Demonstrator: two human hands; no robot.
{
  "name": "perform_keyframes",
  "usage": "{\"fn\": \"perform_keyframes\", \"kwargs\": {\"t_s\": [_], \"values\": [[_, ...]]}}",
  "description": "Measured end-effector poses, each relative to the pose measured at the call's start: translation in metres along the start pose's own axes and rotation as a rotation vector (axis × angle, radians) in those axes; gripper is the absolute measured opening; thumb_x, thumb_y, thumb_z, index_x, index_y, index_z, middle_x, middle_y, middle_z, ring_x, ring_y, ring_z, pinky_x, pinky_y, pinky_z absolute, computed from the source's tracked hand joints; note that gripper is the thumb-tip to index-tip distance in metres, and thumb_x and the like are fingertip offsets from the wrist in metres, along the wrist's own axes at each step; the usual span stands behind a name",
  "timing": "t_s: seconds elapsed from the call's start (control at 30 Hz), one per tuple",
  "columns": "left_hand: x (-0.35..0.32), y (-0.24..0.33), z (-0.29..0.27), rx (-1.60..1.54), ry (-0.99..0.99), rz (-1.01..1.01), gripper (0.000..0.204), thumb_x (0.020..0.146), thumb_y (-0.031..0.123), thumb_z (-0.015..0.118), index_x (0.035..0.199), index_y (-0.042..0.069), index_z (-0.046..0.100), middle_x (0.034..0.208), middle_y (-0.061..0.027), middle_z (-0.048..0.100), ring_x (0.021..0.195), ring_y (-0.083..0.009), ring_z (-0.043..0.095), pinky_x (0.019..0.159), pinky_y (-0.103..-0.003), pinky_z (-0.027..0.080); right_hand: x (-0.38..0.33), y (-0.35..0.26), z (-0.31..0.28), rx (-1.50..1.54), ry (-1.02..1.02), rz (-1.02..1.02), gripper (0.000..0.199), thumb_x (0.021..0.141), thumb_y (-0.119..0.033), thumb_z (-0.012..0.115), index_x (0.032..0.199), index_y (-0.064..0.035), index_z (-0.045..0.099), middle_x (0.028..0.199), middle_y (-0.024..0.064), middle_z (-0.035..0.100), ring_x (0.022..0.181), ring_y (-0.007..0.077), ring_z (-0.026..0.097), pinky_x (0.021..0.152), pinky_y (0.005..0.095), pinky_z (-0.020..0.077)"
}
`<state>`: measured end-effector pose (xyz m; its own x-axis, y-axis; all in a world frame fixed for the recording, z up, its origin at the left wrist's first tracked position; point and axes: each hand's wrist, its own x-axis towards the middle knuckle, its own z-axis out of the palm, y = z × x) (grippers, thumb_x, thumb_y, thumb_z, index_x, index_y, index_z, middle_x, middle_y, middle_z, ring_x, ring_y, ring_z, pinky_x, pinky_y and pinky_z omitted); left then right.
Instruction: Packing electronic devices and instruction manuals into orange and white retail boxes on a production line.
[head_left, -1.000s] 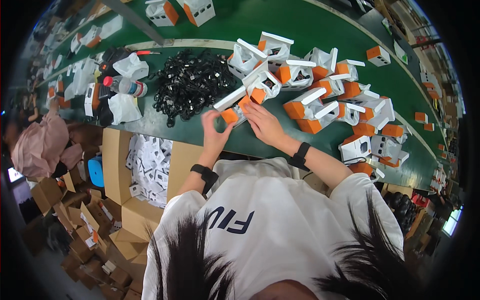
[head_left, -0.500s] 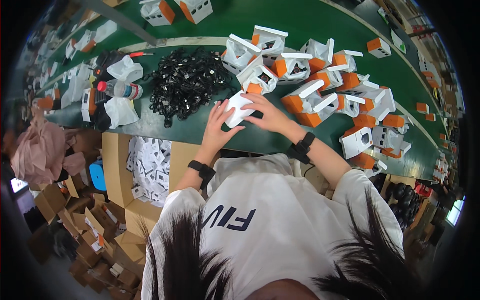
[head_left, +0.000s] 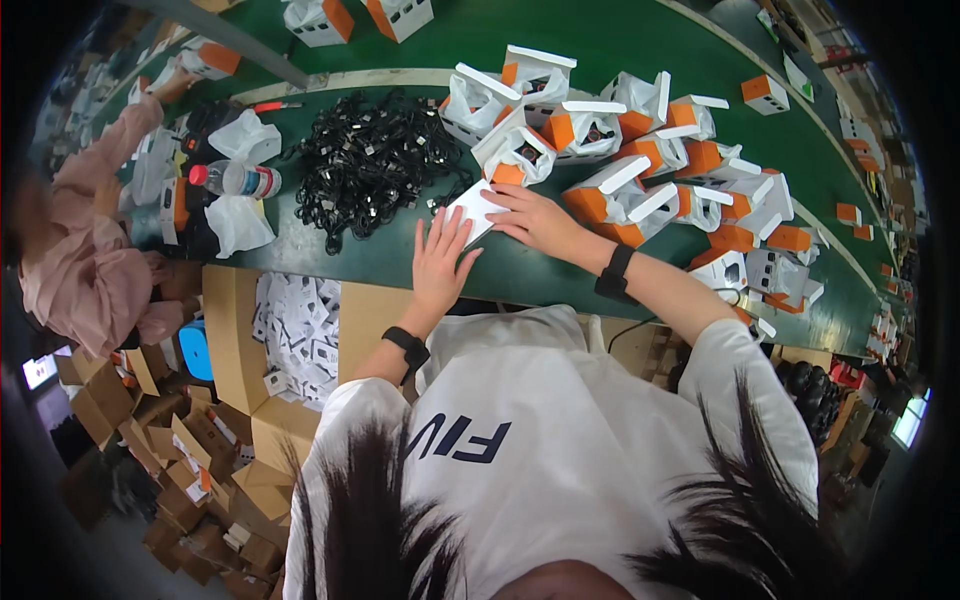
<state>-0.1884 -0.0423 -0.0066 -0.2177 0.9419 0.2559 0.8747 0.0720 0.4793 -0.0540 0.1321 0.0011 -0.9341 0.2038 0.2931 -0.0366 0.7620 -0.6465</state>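
A small white box [head_left: 478, 212] lies on the green table in front of me, between my two hands. With fingers stretched out and spread, my left hand [head_left: 440, 262] touches its near left edge. My right hand [head_left: 538, 222] grips it from the right, fingertips over the top and thumb along the near side. Part of the box is covered by the fingers. Just beyond it stands an open orange-and-white box [head_left: 520, 152] with white wrapping and a dark item inside. A pile of black cables [head_left: 365, 165] lies left of my hands.
Several more open orange-and-white boxes [head_left: 620, 190] crowd the table to the right. Left of the cables are a red-capped bottle [head_left: 250, 180] and white wrapping [head_left: 238, 225]. Below the edge stands a carton [head_left: 235, 330] of white packets. A person in pink [head_left: 90, 270] works at the far left.
The white box has gone from tilted to lying flatter, and my left fingers have straightened over its edge. At far left, the person in pink has reached out to an orange-and-white box.
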Motion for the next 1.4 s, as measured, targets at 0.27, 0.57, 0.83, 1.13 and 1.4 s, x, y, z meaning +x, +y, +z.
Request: {"fn": "perform_keyframes", "kwargs": {"t_s": [0.27,0.57,0.83,1.13,1.4], "values": [[-0.007,-0.006,-0.001,-0.064,-0.042,0.006,0.047,0.081,0.02,0.061,0.123,0.005,0.047,0.137,-0.0116,0.037,0.128,-0.0331,0.029,0.103,-0.05,0.023,0.029,-0.031,0.005,-0.346,-0.26,-0.002,0.051,0.064,-0.005,0.063,0.113,-0.0041,0.048,0.122,0.0211,0.044,0.106,0.0345,0.043,0.088,0.0397,0.0379],[0.009,-0.003,-0.086,-0.508,0.316,-0.185,0.045,0.075,0.001,0.055,0.117,0.001,0.039,0.121,-0.0146,0.037,0.114,-0.0264,0.038,0.099,-0.037,0.028,0.079,-0.074,-0.101,-0.012,-0.168,0.22,0.062,0.063,-0.008,0.067,0.121,-0.006,0.046,0.105,0.014,0.055,0.095,0.0312,0.052,0.084,0.0394,0.0434],[0.012,-0.056,-0.091,-0.521,0.32,-0.416,0.031,0.074,0.001,0.06,0.102,0.001,0.046,0.113,-0.0142,0.044,0.106,-0.0263,0.042,0.091,-0.034,0.033,0.122,0.126,-0.312,-0.348,0.124,0.479,0.077,0.053,-0.002,0.074,0.124,0.0008,0.044,0.114,0.0171,0.056,0.098,0.0253,0.057,0.088,0.0314,0.0438],[-0.055,-0.084,-0.092,-0.199,0.23,-0.599,0.027,0.064,0.0,0.061,0.089,0.004,0.051,0.106,-0.0161,0.047,0.104,-0.0301,0.044,0.092,-0.04,0.032,0.015,0.358,-0.324,-0.454,0.1,0.73,0.071,0.055,-0.001,0.071,0.122,-0.0079,0.048,0.124,0.0134,0.049,0.117,0.03,0.044,0.098,0.038,0.0362],[0.058,-0.042,-0.077,-0.288,0.236,-0.61,0.023,0.073,0.002,0.06,0.094,0.003,0.049,0.108,-0.0141,0.045,0.104,-0.0297,0.043,0.094,-0.038,0.031,0.177,0.259,-0.314,-0.258,-0.512,0.702,0.079,0.07,-0.019,0.07,0.134,-0.0049,0.027,0.131,0.0218,0.04,0.118,0.0302,0.044,0.095,0.0354,0.0387]]}}
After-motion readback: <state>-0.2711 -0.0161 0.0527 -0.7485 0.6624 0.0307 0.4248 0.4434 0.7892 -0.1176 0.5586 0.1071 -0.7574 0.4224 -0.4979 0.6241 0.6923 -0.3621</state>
